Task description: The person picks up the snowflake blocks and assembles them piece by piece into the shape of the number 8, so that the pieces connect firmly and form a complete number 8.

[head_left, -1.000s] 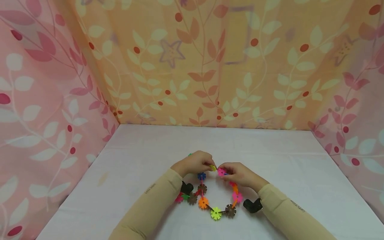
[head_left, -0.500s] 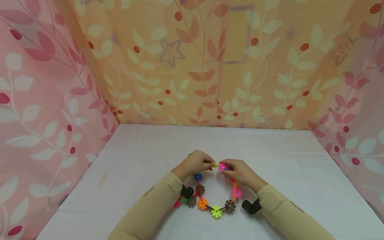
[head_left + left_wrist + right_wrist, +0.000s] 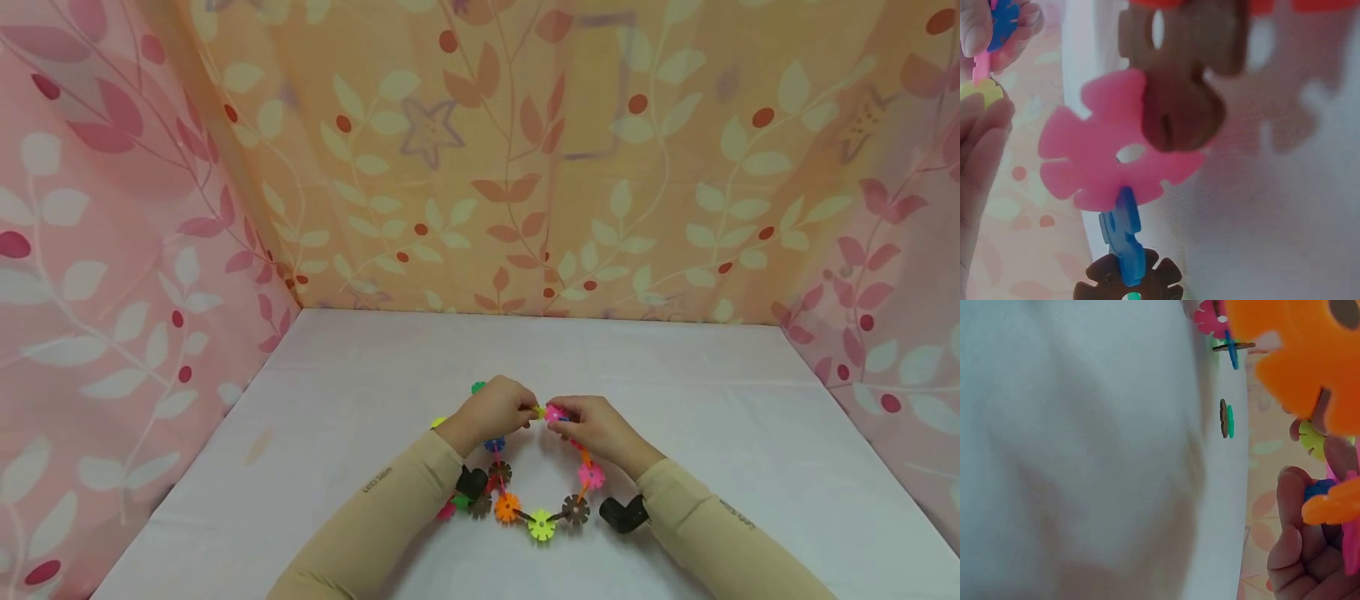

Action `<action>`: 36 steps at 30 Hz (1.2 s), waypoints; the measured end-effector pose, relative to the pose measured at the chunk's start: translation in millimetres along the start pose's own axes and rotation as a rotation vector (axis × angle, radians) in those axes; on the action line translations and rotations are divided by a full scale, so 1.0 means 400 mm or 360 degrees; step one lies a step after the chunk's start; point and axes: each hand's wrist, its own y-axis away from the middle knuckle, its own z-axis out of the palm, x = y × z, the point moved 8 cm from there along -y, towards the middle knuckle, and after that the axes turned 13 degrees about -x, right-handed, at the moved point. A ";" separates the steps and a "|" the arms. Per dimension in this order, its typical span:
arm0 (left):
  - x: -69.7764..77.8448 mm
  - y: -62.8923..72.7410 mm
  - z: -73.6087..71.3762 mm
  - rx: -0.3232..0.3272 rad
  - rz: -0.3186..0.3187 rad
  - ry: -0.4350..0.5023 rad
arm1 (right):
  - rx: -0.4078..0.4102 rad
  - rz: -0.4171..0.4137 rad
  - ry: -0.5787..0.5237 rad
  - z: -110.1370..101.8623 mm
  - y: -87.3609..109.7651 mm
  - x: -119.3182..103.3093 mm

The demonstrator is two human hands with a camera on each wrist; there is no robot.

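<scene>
My left hand [image 3: 491,412] pinches a yellow notched flower disc [image 3: 984,91] between thumb and fingers. My right hand [image 3: 602,427] grips a blue disc [image 3: 1002,26], with a pink disc [image 3: 553,413] standing between the two hands. In the left wrist view the pink disc meets the yellow one; how deep the slots interlock is hard to tell. These discs belong to a looped chain that curves toward me through an orange disc [image 3: 507,507], a lime disc [image 3: 542,526] and a brown disc [image 3: 576,510]. My left hand and forearm hide part of the left side.
More linked discs, including a dark brown one [image 3: 481,505], lie by my left wrist. A green disc [image 3: 478,387] shows beyond my left hand. Black wrist cameras [image 3: 624,515] sit under both forearms. The white table [image 3: 375,358] is bounded by patterned cloth walls [image 3: 322,208].
The hands have risen slightly, and the yellow and pink discs have come closer together, now appearing to meet. The front of the chain has shifted slightly away from me.
</scene>
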 end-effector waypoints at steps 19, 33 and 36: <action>-0.025 0.015 -0.024 -0.0036 0.0081 0.0086 | -0.0048 0.0012 0.0053 -0.007 -0.007 -0.035; -0.285 0.007 -0.012 -0.0091 -0.0555 0.0808 | -0.0058 0.0132 -0.0054 0.009 -0.009 0.022; -0.285 -0.005 0.013 -0.0151 -0.0618 0.0845 | -0.0098 0.0102 -0.0040 0.011 -0.007 0.018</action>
